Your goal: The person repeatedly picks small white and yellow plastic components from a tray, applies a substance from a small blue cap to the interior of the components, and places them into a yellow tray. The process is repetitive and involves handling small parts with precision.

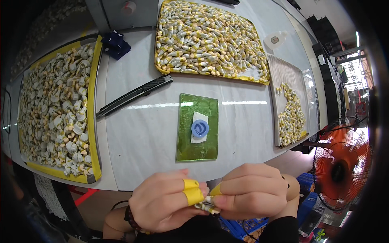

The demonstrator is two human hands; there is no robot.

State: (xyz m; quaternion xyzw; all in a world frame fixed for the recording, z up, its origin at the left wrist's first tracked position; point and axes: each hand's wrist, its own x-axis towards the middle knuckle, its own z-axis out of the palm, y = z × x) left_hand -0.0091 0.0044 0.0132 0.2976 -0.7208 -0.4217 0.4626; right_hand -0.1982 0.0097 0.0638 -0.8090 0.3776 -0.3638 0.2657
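Observation:
Close to my body, below the table's front edge, both hands meet around a few small white-and-yellow moulded pieces [207, 207]. My left hand [166, 200] is closed, with yellow tape wrapped round its fingers, and pinches the pieces from the left. From the other side my right hand [253, 192], also with yellow tape on a finger, grips them between thumb and forefinger. Fingers partly hide the pieces. Beyond the hands lies a green glass-like plate [186, 146] bearing a white pad [198, 139] and a round blue mould-like disc [199, 128] with a curved groove.
A yellow-edged tray [97, 137] of white-and-peach pieces stands left; another tray [214, 75] of cone-shaped pieces is at the back. A smaller tray [283, 71] sits right, near a white bottle [275, 39]. A black utility knife [135, 94], dark blue cloth [116, 45] and orange fan [342, 166] also show.

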